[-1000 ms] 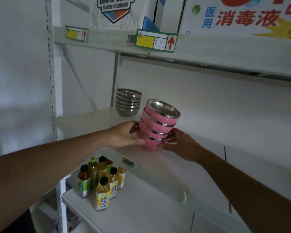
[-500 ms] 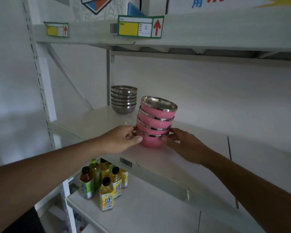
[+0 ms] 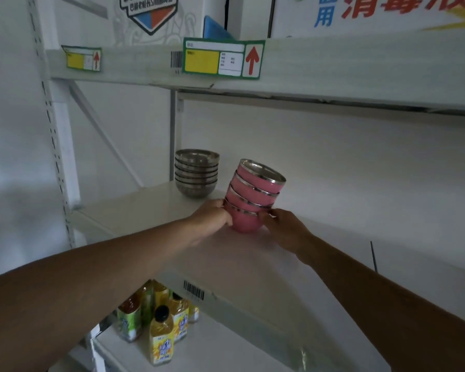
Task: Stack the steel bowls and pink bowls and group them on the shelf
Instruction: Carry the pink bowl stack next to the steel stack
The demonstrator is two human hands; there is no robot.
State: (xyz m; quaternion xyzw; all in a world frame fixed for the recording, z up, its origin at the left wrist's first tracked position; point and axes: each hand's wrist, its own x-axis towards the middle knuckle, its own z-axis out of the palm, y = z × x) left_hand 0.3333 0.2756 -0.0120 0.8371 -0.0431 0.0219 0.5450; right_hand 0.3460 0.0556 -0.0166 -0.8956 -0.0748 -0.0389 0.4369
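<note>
Now both hands grip the bottom pink bowl: left hand [image 3: 212,217] and right hand [image 3: 282,226] curl round the tilted pink bowl stack [image 3: 253,194] on the shelf [image 3: 145,210]. Best level it, then slide beside the steel bowls [image 3: 196,173].

Stack of round pink bowls [image 3: 253,196]: smooth matt pink plastic-looking outsides, shiny steel rims and liners. Stack of round grey steel bowls [image 3: 196,173]: bare metal, dull sheen. White shelf board [image 3: 145,210]: smooth, matt. Clear plastic drink bottles [image 3: 160,332]: glossy printed labels, black caps.
</note>
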